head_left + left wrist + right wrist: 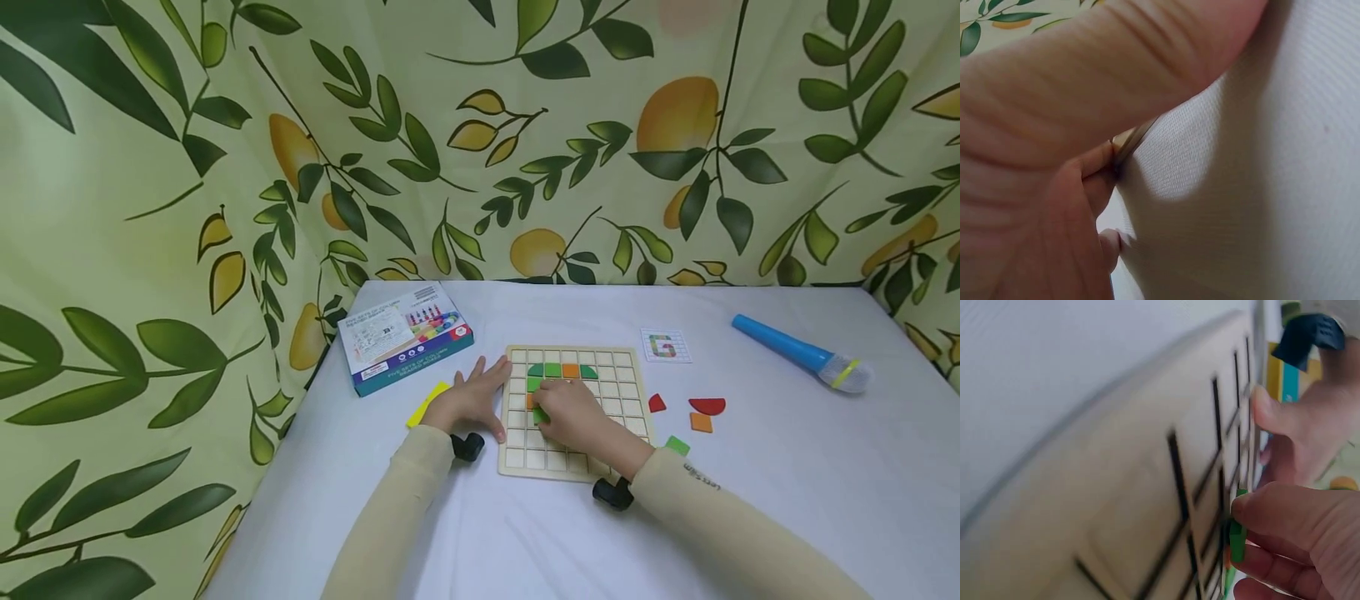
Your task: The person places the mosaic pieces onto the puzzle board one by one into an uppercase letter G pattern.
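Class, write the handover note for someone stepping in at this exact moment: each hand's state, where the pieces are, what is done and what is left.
Left hand: open, flat on the table, fingers against the wooden grid board, steadying its left edge.
Right hand: grip pinches a green tile over the board's left columns.
Done: a row of green and orange tiles sits near the board's top, with more tiles below its left end.
Left: the red quarter piece, red half-circle, orange square and green square lie loose to the right; the pattern card lies beyond the board.
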Action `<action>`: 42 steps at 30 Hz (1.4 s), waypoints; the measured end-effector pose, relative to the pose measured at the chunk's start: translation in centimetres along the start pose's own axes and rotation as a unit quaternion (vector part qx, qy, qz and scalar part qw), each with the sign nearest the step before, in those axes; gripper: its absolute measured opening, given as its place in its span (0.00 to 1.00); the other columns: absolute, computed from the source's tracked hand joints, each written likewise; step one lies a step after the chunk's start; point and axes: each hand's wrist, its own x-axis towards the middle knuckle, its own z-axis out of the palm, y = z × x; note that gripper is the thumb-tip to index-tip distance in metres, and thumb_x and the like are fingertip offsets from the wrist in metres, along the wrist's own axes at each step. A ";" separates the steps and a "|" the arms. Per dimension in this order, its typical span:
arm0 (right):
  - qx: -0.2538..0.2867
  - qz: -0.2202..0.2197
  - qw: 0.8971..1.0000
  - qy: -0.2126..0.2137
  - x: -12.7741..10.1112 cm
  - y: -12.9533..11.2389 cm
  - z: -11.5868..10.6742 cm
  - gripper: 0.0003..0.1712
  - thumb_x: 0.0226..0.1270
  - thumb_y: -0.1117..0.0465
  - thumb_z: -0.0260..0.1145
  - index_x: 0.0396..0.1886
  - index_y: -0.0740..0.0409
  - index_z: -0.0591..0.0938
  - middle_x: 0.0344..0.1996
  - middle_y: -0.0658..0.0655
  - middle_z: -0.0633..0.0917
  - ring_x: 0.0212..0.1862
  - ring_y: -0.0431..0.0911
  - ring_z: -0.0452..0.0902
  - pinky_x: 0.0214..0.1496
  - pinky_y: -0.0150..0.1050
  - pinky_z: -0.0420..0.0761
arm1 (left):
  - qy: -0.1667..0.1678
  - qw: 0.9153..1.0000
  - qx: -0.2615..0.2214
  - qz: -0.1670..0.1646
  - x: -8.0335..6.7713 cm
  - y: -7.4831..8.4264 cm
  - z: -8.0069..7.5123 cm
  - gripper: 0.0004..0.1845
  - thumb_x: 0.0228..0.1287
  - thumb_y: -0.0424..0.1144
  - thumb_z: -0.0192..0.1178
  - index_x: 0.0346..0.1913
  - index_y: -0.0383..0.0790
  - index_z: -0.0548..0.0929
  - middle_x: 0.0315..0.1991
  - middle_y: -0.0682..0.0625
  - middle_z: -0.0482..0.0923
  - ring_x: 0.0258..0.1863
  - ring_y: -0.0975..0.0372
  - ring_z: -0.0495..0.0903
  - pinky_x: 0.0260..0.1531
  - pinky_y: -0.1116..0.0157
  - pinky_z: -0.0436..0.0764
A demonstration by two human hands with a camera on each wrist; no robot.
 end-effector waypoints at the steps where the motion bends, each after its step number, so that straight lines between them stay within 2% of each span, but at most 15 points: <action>1: -0.005 0.003 1.000 -0.004 0.1 -0.2 0.2 0.12 0.46 0.59 0.73 0.34 0.55 0.85 0.28 0.48 0.80 0.30 0.42 0.74 0.31 0.40 0.74 | -0.001 1.000 0.001 -0.001 0.0 0.0 0.0 0.65 0.30 0.50 0.77 0.73 0.55 0.46 0.73 0.61 0.36 0.71 0.57 0.27 0.64 0.41 0.34; 10: 0.010 0.020 1.000 -0.020 0.1 -0.8 0.4 0.12 0.49 0.57 0.74 0.35 0.53 0.85 0.30 0.47 0.80 0.31 0.39 0.73 0.31 0.39 0.71 | -0.006 1.000 -0.002 0.000 0.0 0.0 -0.1 0.65 0.31 0.50 0.77 0.73 0.55 0.45 0.74 0.61 0.36 0.71 0.57 0.27 0.64 0.41 0.33; 15: 0.008 0.011 1.000 -0.024 0.1 -1.1 0.4 0.14 0.49 0.56 0.74 0.37 0.52 0.85 0.31 0.47 0.79 0.33 0.40 0.74 0.30 0.37 0.69 | -0.006 1.000 0.001 -0.001 0.0 -0.1 -0.2 0.65 0.31 0.50 0.77 0.73 0.55 0.44 0.74 0.60 0.35 0.71 0.57 0.26 0.64 0.41 0.33; 19: 0.024 0.004 1.000 -0.011 -0.4 -0.8 0.0 0.14 0.49 0.57 0.73 0.38 0.52 0.85 0.32 0.47 0.80 0.34 0.41 0.76 0.31 0.38 0.71 | -0.007 1.000 -0.004 -0.002 0.0 -0.1 -0.1 0.66 0.30 0.50 0.77 0.73 0.55 0.45 0.73 0.61 0.35 0.71 0.57 0.26 0.64 0.42 0.32; 22: 0.042 0.014 0.999 0.012 -1.3 0.0 -0.9 0.14 0.50 0.59 0.73 0.39 0.53 0.85 0.35 0.49 0.83 0.38 0.44 0.79 0.37 0.42 0.76 | -0.006 1.000 -0.009 0.001 0.1 -0.1 0.0 0.66 0.29 0.49 0.78 0.73 0.55 0.45 0.74 0.61 0.35 0.71 0.57 0.26 0.64 0.42 0.32; 26: 0.053 0.053 0.997 0.038 -3.1 2.1 -2.6 0.16 0.50 0.59 0.73 0.41 0.56 0.85 0.39 0.53 0.84 0.42 0.48 0.80 0.42 0.47 0.79 | -0.005 1.000 -0.013 -0.004 0.1 -0.1 0.0 0.67 0.28 0.48 0.79 0.73 0.56 0.44 0.73 0.62 0.35 0.71 0.58 0.26 0.64 0.42 0.32; 31: 0.056 0.131 0.989 0.040 -5.8 6.0 -4.0 0.18 0.51 0.61 0.73 0.44 0.58 0.83 0.39 0.55 0.83 0.38 0.49 0.79 0.38 0.45 0.79 | -0.007 1.000 -0.010 -0.011 0.2 0.0 0.0 0.68 0.28 0.48 0.79 0.73 0.57 0.43 0.73 0.62 0.34 0.71 0.58 0.25 0.64 0.42 0.31; 36: 0.047 0.200 0.979 0.005 -8.2 9.1 -4.3 0.15 0.54 0.64 0.69 0.44 0.61 0.83 0.35 0.57 0.82 0.30 0.47 0.74 0.31 0.42 0.74 | -0.008 1.000 -0.005 -0.011 0.2 0.0 0.0 0.67 0.29 0.48 0.78 0.73 0.56 0.43 0.73 0.62 0.34 0.71 0.57 0.25 0.64 0.42 0.31; 42: 0.045 0.226 0.972 -0.038 -9.4 10.8 -3.7 0.16 0.54 0.66 0.66 0.44 0.62 0.83 0.32 0.57 0.79 0.28 0.46 0.70 0.27 0.37 0.71 | -0.006 1.000 0.001 -0.007 0.1 0.1 0.1 0.67 0.29 0.48 0.78 0.73 0.56 0.43 0.73 0.61 0.34 0.71 0.57 0.25 0.64 0.42 0.31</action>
